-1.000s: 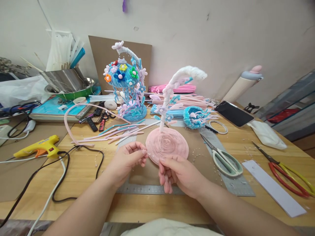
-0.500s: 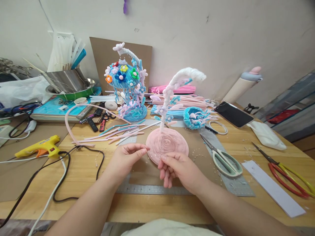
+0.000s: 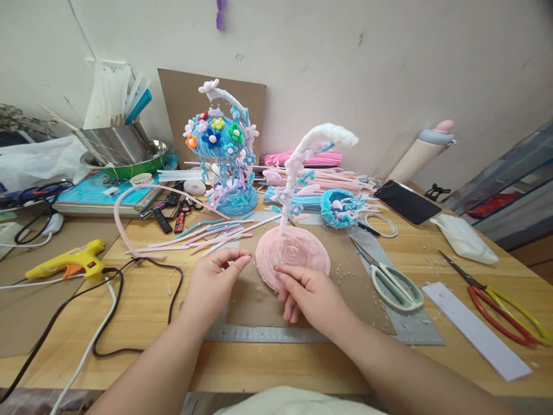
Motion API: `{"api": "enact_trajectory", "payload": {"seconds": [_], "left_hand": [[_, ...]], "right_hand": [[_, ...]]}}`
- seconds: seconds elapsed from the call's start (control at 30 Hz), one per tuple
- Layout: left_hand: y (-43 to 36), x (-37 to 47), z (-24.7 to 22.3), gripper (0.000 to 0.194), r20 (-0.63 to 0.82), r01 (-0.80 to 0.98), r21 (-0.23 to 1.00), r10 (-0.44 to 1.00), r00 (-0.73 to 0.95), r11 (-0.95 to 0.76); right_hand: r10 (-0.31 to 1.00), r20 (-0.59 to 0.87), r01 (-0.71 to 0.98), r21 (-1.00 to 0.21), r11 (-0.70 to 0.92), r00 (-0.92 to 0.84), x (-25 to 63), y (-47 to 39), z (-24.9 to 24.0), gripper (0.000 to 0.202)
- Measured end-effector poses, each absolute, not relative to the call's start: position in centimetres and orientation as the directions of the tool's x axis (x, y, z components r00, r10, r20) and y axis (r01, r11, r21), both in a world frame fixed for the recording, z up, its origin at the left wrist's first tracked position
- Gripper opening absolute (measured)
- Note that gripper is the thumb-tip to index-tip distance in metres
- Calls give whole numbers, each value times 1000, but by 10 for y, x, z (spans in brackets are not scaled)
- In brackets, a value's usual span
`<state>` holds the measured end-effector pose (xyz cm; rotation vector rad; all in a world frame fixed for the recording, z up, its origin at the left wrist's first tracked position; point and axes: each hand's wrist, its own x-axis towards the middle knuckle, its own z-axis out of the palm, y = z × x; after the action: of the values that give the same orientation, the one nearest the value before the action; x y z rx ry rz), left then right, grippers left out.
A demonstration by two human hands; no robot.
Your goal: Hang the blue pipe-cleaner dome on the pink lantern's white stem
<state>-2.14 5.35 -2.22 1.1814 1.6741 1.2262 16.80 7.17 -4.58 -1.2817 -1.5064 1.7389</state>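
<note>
My left hand is closed in a pinch, just left of a round pink coiled base. What sits at its fingertips is too small to make out. Over the front of that base, my right hand also pinches, thumb against forefinger, on something I cannot make out. A white wrapped arched stem with lilac and blue fuzzy flowers rises from the base's back edge. Brown cardboard lies beneath, with tiny beads scattered on it to the right.
Green-handled scissors and red-and-yellow-handled scissors lie on the right. A yellow glue gun and cables are on the left. Behind stand a blue flowered jellyfish-shaped lamp and a small blue fuzzy cup shape; pipe cleaners lie nearby.
My left hand has drawn slightly left, away from the pink base's edge. My right hand's fingertips have shifted a little left and up over the base. Both remain pinched.
</note>
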Motion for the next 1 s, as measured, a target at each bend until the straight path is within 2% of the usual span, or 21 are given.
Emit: {"api": "enact_trajectory", "payload": {"seconds": [0.1,0.17,0.23,0.3,0.4,0.47,0.57,0.63,0.73,0.8,0.87,1.0], "left_hand": [[53,-22,-23,19,-23,234,967,947,-321,102],[52,-22,-21,17,43,281,958,938,-344,59],[49,-22,-16,14,140,364,931,929,-343,-6],[45,-19,-9,11,203,406,910,944,-260,-84],[39,-10,3,10,204,363,913,979,-11,-186],[36,-2,10,11,181,348,914,978,107,-208],[35,9,16,11,147,357,914,978,145,-191],[39,12,15,10,115,354,923,987,114,-148],[47,8,6,25,42,396,918,999,-30,-27],[51,3,-4,23,-20,503,861,994,-107,72],[53,3,-16,24,-91,592,794,990,-105,136],[50,13,-33,24,-181,564,797,977,-114,213]], "right_hand": [[854,-345,194,-937,-290,-389,169,73,-41,50],[881,-307,213,-946,-242,-361,170,74,-38,41],[927,-194,230,-965,-122,-320,172,74,-34,29],[952,-43,228,-973,28,-303,174,74,-30,24],[902,100,124,-978,167,-419,178,70,-20,36],[822,75,3,-996,93,-565,178,66,-14,41],[708,-88,-69,-980,-189,-700,177,61,-11,29],[686,-188,-89,-933,-348,-703,176,59,-11,30],[722,-243,-232,-840,-490,-648,182,59,-8,28],[760,-257,-341,-776,-530,-597,190,59,-4,22],[793,-264,-415,-737,-533,-549,200,57,-2,19],[847,-266,-448,-754,-480,-460,219,50,-9,19]]}}
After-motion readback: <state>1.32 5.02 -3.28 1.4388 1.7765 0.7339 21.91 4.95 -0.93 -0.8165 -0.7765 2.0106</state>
